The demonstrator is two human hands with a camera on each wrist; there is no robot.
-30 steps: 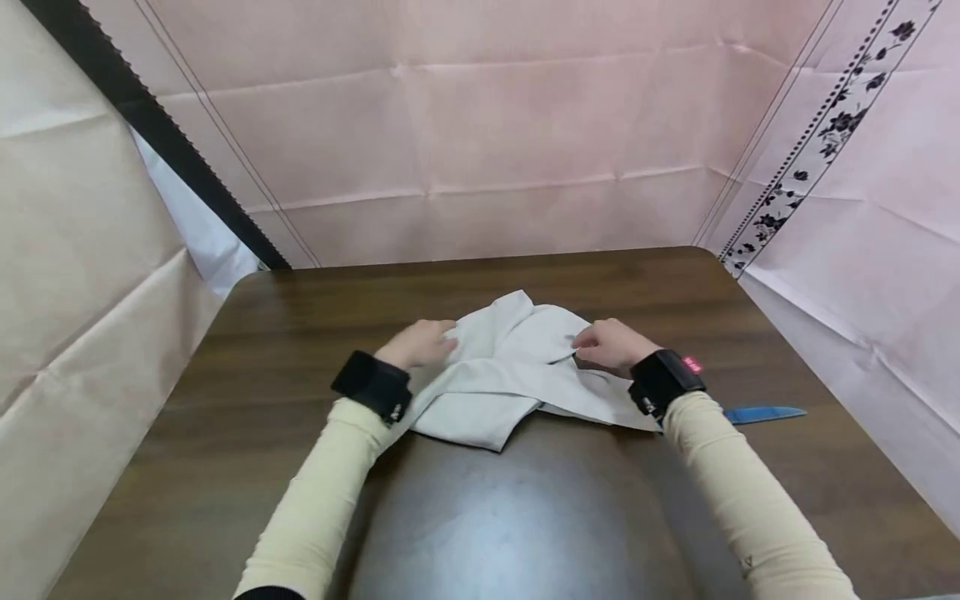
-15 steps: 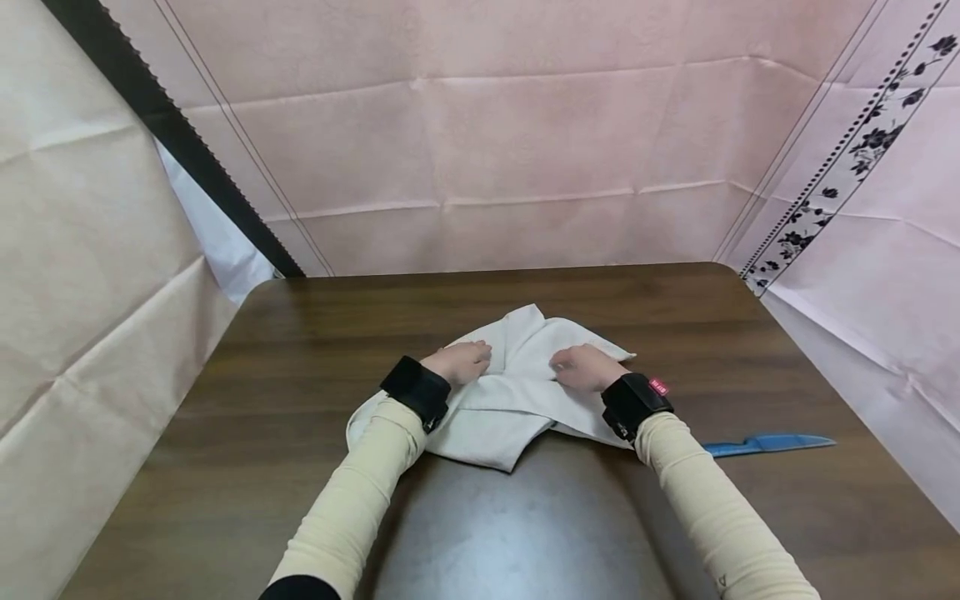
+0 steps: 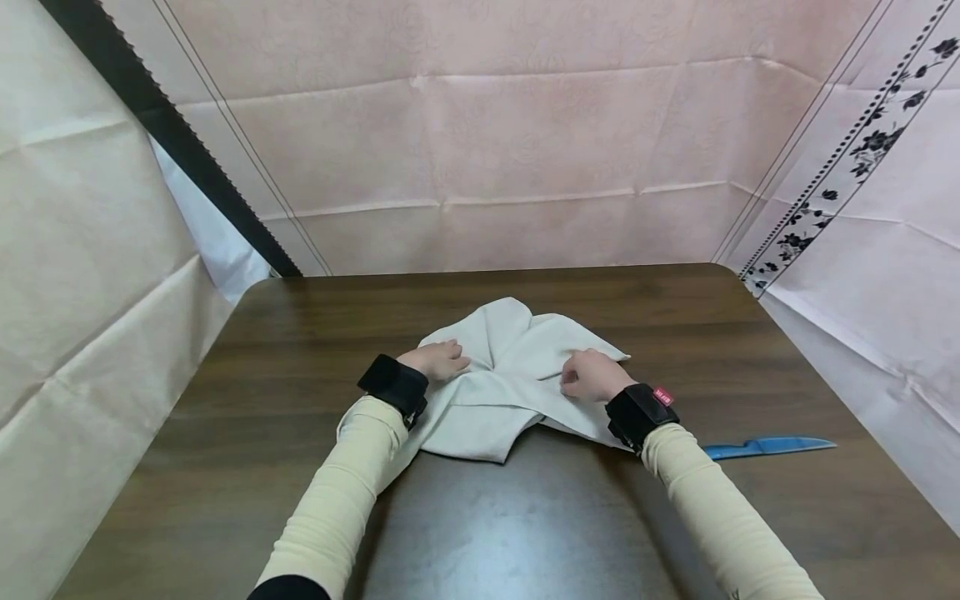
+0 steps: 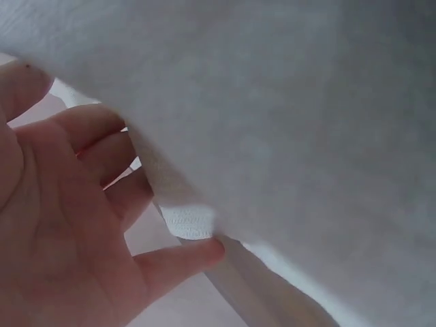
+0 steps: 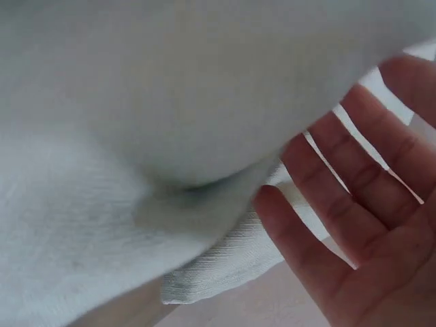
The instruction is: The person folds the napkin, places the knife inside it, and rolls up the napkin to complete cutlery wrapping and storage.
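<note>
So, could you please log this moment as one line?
left hand: at white cloth | right hand: at white cloth | blue knife: on table

A blue knife (image 3: 780, 446) lies on a brown table (image 3: 187, 467), toward its right edge. Behind hang creased pale sheets (image 3: 555, 142), with a black band (image 3: 174, 137) and a flowered strip (image 3: 849, 158).

In head view we're getting soft light, w/ pale glare spreading over the near part of the table (image 3: 487, 533) & shadow darkening below the cloth (image 3: 480, 425). In L wrist pic we're seeing it dim, grey & mostly out of focus; in R wrist pic it's blurring too, w/ shadow pooling mid-frame & brighter light showing past the right hand (image 5: 385, 248).
</note>
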